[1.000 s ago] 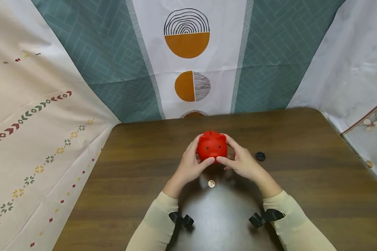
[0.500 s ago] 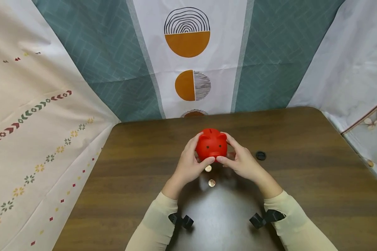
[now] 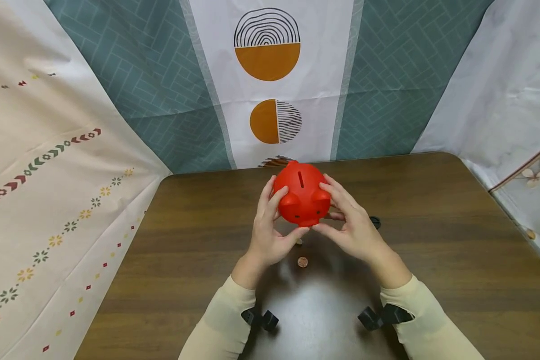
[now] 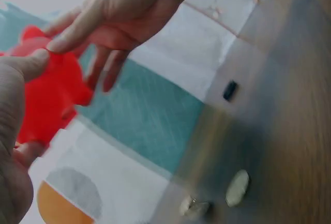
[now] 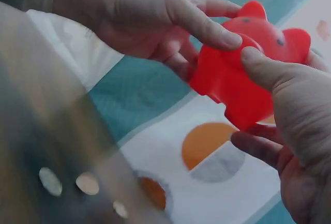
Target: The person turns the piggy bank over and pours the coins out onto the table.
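A red piggy bank [image 3: 303,192] is held up over the table between both hands, its top with the coin slot tipped toward the head camera. My left hand [image 3: 268,239] grips its left side, thumb at the snout and fingers spread along the body. On the other side my right hand [image 3: 359,232] grips it likewise, both thumbs nearly meeting at the snout. Below lies a copper coin [image 3: 303,262], with another coin [image 3: 299,242] partly covered by the left thumb. The right wrist view shows the piggy bank's snout and feet, and a pale coin [image 5: 50,181] among three on the table.
A round black plug [image 3: 376,222] lies on the wooden table [image 3: 198,260], just beyond the right hand. Patterned cloth [image 3: 378,100] hangs behind the table's far edge, and more cloth hangs along both sides. A black wrist camera sits at each cuff.
Both hands have raised the piggy bank and tipped it, so more of its slotted top shows. A second coin has appeared on the table beneath it since the earliest frame.
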Motion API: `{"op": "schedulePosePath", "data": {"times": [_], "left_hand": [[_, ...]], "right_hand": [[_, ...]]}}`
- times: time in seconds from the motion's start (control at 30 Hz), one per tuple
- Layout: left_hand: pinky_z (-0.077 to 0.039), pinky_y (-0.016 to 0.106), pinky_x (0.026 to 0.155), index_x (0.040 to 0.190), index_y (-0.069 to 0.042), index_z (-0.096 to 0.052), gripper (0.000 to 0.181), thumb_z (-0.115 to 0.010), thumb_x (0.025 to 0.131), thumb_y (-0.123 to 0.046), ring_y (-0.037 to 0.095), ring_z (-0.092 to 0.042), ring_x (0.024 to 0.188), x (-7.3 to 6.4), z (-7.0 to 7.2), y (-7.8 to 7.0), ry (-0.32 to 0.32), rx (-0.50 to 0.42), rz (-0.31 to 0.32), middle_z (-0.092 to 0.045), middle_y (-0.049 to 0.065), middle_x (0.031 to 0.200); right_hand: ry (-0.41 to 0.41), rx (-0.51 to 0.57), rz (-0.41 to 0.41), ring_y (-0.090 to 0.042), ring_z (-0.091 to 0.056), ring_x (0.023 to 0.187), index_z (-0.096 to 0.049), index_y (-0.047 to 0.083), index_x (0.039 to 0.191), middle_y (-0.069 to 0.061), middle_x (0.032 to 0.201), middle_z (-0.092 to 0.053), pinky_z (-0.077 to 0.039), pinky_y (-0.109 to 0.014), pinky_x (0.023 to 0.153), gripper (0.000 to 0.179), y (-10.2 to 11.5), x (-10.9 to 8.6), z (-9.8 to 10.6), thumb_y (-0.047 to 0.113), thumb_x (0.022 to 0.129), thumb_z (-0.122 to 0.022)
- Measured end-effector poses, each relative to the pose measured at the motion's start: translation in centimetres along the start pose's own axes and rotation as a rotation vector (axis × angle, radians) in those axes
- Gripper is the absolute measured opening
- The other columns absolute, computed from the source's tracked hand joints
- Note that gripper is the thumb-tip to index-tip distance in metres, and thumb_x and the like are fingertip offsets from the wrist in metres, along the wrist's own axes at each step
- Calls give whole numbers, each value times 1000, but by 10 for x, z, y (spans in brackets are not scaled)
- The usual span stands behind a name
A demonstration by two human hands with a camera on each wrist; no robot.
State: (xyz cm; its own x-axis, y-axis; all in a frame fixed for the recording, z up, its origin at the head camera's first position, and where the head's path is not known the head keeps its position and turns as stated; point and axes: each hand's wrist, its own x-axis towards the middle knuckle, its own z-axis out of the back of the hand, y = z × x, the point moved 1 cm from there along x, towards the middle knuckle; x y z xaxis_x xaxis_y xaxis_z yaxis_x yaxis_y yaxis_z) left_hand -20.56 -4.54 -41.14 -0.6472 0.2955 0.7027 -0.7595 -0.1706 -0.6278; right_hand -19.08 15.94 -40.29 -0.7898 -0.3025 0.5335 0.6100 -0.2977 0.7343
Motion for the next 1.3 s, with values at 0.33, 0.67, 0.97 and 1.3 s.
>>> {"op": "schedulePosePath", "data": {"times": [0.33,0.67,0.97,1.3], "left_hand": [[-57,39,76,149,-22,-32,82,-78,81,-21,25,-50,119,-4,-6,13,95,-17,342,-34,3,148],[-54,45,82,144,-10,-39,85,-83,72,-6,37,-46,125,-2,-4,4,-9,41,59,-30,21,148],[-54,42,82,146,-15,-38,84,-82,75,-9,32,-43,129,-5,2,15,80,9,180,-24,14,153],[-56,41,77,147,-12,-37,78,-78,80,-13,33,-54,115,0,5,1,148,8,368,-36,13,145]], "right_hand": [[118,25,-256,-37,-55,118,-28,30,151,-6,147,-40,-56,-44,78,83,-18,0,-1,24,83,-76],[41,18,-91,-34,-60,112,-34,25,149,-6,150,-36,-56,-36,77,86,-4,0,1,12,78,-80],[91,53,-188,-43,-58,111,-30,26,150,-9,147,-37,-58,-36,71,83,-12,0,-7,13,83,-76],[135,175,-354,-37,-63,106,-28,36,148,-11,145,-39,-58,-38,68,79,-32,-4,-16,25,85,-74]]}}
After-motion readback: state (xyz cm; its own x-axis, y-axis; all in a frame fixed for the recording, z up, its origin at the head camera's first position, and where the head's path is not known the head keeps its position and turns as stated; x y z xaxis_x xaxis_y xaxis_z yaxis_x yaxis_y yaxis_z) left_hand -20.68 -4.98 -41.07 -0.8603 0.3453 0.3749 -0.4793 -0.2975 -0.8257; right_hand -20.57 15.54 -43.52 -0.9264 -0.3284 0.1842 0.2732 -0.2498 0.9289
